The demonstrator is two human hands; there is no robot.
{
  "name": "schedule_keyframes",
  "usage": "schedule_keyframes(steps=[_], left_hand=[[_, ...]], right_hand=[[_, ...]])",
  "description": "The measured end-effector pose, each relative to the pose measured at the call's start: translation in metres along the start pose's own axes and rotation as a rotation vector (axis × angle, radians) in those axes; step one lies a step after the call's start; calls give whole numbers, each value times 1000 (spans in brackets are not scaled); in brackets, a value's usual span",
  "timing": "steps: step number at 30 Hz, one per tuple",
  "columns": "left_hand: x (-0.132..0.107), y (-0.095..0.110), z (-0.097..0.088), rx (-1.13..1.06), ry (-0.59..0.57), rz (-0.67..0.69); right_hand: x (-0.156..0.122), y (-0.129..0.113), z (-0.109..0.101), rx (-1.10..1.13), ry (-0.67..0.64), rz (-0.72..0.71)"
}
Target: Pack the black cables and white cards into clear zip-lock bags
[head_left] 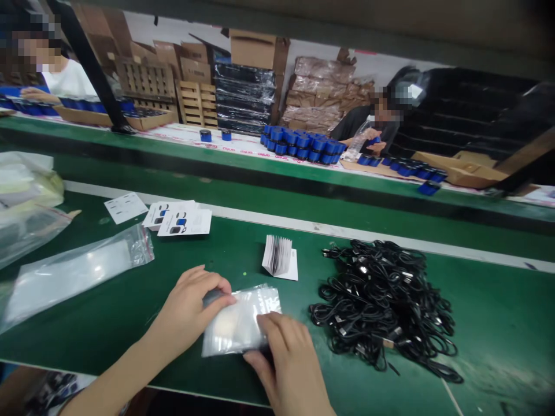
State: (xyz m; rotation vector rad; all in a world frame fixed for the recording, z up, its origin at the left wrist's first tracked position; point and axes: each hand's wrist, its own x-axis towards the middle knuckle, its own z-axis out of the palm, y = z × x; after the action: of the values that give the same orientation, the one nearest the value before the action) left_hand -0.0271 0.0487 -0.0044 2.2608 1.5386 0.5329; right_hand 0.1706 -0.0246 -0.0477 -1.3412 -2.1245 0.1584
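A small clear zip bag (240, 323) lies on the green belt (130, 300) in front of me, with something pale inside. My left hand (191, 309) pinches the bag's upper left corner, fingers closed on it. My right hand (288, 358) presses down on the bag's right lower edge, fingers together. A folded stack of white leaflets (280, 257) stands just beyond the bag. A heap of black cables (381, 300) lies to the right of my right hand.
A stack of empty clear bags (78, 268) lies at the left, printed cards (180, 219) beyond it. Across the belt, blue round items (303, 144) stand in a cluster. One person sits at the far left, another at the far right, handling blue items. Cardboard boxes fill the background.
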Motion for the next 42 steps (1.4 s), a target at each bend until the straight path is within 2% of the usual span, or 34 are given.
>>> schedule_keyframes(steps=[5,9,13,16,19,21,24,26,29,30,33,35,42], left_hand=[[0,7,6,-99,11,83],[0,7,14,-108,42,125],[-1,5,13,-102,148,80],[-3,6,8,-118,195,39],[-5,10,5,-149,188,47],[-5,12,6,-154,185,87],[-5,16,9,-126,179,157],[-7,18,11,-51,242,175],[-16,23,12,52,354,142],[-20,25,12,40,333,129],[-32,32,17,-106,113,100],[-35,36,23,-169,26,55],[-33,52,29,-241,-2,-98]], right_hand=[[12,-3,-10,277,-94,253],[19,-4,-8,306,-139,376],[18,3,-3,202,-100,407],[15,9,-1,190,17,426],[16,10,-4,397,77,405],[17,7,-8,639,7,400],[20,2,-11,932,-97,511],[21,1,-11,1010,-103,596],[20,2,-9,1053,-46,656],[20,2,-8,1067,-31,667],[19,-1,-6,1078,-7,700],[19,-5,-4,1066,-9,721],[18,-10,1,1095,-19,721]])
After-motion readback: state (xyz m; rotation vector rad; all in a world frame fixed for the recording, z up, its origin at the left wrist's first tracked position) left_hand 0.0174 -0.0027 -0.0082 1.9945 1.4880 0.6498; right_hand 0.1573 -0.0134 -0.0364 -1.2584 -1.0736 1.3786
